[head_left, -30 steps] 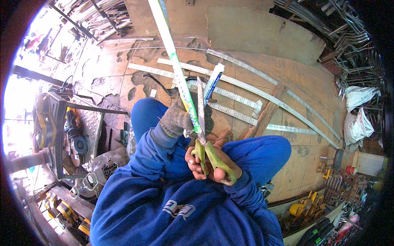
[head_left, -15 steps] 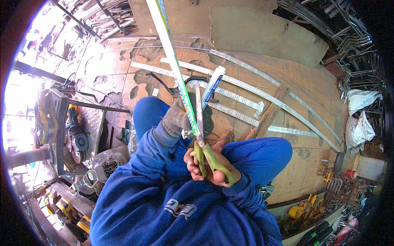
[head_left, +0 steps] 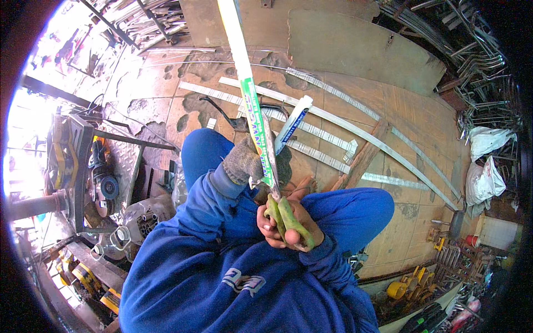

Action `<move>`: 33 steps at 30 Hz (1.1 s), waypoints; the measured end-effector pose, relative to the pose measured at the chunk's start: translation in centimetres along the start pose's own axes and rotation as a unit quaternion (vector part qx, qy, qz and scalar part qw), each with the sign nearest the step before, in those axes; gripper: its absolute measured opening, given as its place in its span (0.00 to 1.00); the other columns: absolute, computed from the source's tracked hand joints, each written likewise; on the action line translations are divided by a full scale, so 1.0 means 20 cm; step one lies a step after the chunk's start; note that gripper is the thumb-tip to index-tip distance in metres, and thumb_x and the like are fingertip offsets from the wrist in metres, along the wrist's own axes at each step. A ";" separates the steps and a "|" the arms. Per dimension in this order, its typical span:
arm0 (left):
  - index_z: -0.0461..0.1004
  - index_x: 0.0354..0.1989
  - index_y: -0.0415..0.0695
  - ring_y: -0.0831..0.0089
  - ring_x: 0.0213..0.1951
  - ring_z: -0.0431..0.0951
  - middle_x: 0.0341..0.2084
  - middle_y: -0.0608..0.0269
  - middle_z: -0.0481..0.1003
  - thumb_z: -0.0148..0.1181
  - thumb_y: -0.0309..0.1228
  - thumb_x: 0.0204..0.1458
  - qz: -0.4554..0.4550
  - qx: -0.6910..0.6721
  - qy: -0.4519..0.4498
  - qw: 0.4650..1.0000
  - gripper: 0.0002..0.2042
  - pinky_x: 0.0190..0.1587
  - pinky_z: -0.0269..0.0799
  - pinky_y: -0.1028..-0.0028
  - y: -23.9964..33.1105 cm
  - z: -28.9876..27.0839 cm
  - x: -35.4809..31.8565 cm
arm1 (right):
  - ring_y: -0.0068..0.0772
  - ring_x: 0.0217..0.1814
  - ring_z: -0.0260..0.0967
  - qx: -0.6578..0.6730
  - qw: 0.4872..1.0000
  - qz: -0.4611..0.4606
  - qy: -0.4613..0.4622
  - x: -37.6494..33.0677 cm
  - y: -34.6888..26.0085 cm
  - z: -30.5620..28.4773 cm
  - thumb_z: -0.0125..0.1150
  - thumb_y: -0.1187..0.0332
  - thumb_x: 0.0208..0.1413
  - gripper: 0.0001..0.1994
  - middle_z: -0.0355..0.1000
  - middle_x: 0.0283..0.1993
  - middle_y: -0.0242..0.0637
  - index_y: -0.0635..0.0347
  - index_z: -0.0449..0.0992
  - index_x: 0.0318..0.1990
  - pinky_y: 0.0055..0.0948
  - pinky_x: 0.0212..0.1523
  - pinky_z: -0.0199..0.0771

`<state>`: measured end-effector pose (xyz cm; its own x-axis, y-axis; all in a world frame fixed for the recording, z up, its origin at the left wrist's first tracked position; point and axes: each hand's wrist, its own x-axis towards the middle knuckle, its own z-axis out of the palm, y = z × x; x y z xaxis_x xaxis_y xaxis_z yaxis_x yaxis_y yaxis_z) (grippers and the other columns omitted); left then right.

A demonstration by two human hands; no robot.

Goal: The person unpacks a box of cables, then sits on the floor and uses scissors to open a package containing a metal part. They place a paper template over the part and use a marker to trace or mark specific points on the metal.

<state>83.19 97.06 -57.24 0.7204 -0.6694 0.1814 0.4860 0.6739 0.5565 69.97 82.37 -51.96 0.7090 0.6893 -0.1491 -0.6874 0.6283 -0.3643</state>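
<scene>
I read this as a cutting step, worked above a brown tiled floor (head_left: 397,238) that is broken into pits toward its far left. From my remote seat, the biggest thing on it is a greenish board (head_left: 361,50) at the far side; nearer, long pale strips (head_left: 351,127) lie across the tiles, crossing a wooden plank (head_left: 363,161). They lie beyond the work and don't block it. The printed strip (head_left: 256,127), white with a green lower part, rises from the gloved left grip (head_left: 242,161), which is closed round it near its lower end. The bare right grip (head_left: 304,215) is wrapped about the green handles of the shears (head_left: 286,213), those handles nearly together; a blade lies along the strip's right side, and I can't tell whether it bites. Next, I judge, the move calls for steadying the strip and keeping gloved fingers off the blade close beside them. Smallest, a slim white-and-blue piece (head_left: 292,125) slants just right of the blade and crowds it; what holds it I can't tell.
</scene>
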 end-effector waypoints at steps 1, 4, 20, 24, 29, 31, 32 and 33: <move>0.75 0.34 0.40 0.61 0.21 0.72 0.22 0.56 0.73 0.66 0.44 0.50 -0.013 0.010 0.000 1.000 0.17 0.23 0.69 0.63 0.00 -0.03 0.00 | 0.22 0.28 0.60 0.007 1.000 -0.005 0.004 0.00 0.01 0.00 0.78 0.53 0.39 0.28 0.62 0.39 0.35 0.57 0.67 0.38 0.20 0.23 0.67; 0.74 0.42 0.40 0.64 0.32 0.78 0.33 0.55 0.78 0.79 0.37 0.34 -0.045 -0.017 -0.053 0.997 0.27 0.35 0.76 0.64 0.02 -0.10 0.00 | 0.22 0.28 0.59 -0.044 0.997 -0.064 -0.011 0.03 0.04 0.00 0.78 0.51 0.40 0.30 0.61 0.39 0.34 0.58 0.65 0.40 0.20 0.25 0.66; 0.73 0.43 0.41 0.65 0.29 0.78 0.28 0.57 0.76 0.79 0.32 0.35 -0.072 -0.038 -0.015 0.997 0.26 0.30 0.76 0.64 0.01 -0.04 0.01 | 0.23 0.28 0.65 -0.033 0.997 -0.038 -0.058 0.03 0.02 -0.02 0.75 0.55 0.45 0.24 0.62 0.39 0.35 0.57 0.68 0.41 0.22 0.23 0.69; 0.75 0.36 0.40 0.64 0.29 0.78 0.28 0.56 0.77 0.80 0.31 0.34 -0.080 -0.075 -0.086 0.990 0.22 0.30 0.76 0.65 0.00 -0.08 0.01 | 0.21 0.21 0.65 -0.021 0.996 0.037 0.083 -0.01 0.00 -0.02 0.77 0.63 0.42 0.21 0.65 0.34 0.33 0.59 0.68 0.36 0.17 0.17 0.65; 0.73 0.44 0.39 0.65 0.33 0.79 0.32 0.58 0.78 0.82 0.35 0.29 -0.078 0.026 -0.068 0.994 0.31 0.35 0.78 0.66 0.04 -0.08 0.02 | 0.21 0.20 0.65 -0.118 0.991 -0.056 0.020 -0.03 -0.03 -0.03 0.75 0.63 0.44 0.19 0.66 0.33 0.35 0.60 0.68 0.35 0.18 0.16 0.65; 0.71 0.47 0.40 0.66 0.34 0.79 0.34 0.58 0.77 0.81 0.38 0.30 -0.029 0.070 -0.049 0.996 0.33 0.36 0.77 0.66 0.07 -0.06 0.03 | 0.21 0.20 0.65 -0.141 0.987 -0.064 0.036 -0.04 -0.04 -0.04 0.74 0.64 0.45 0.18 0.66 0.33 0.35 0.60 0.68 0.35 0.18 0.16 0.65; 0.70 0.48 0.41 0.66 0.34 0.78 0.34 0.59 0.76 0.79 0.39 0.32 -0.013 0.017 -0.011 1.000 0.33 0.36 0.76 0.66 0.09 -0.04 0.04 | 0.21 0.20 0.65 -0.154 0.985 -0.063 0.047 -0.04 -0.04 -0.04 0.74 0.64 0.45 0.18 0.66 0.33 0.35 0.60 0.68 0.35 0.18 0.16 0.64; 0.69 0.49 0.42 0.65 0.34 0.77 0.34 0.59 0.75 0.78 0.40 0.34 0.019 -0.036 0.019 0.999 0.33 0.36 0.75 0.66 0.11 -0.02 0.06 | 0.21 0.20 0.64 -0.170 0.982 -0.077 0.036 -0.05 -0.03 -0.04 0.74 0.65 0.46 0.18 0.66 0.33 0.34 0.59 0.68 0.35 0.18 0.16 0.64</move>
<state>85.33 97.97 -56.11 0.7565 -0.6319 0.1686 0.4920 0.7197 0.4900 69.90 81.04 -52.34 0.8177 0.5611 -0.1285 -0.4881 0.5577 -0.6714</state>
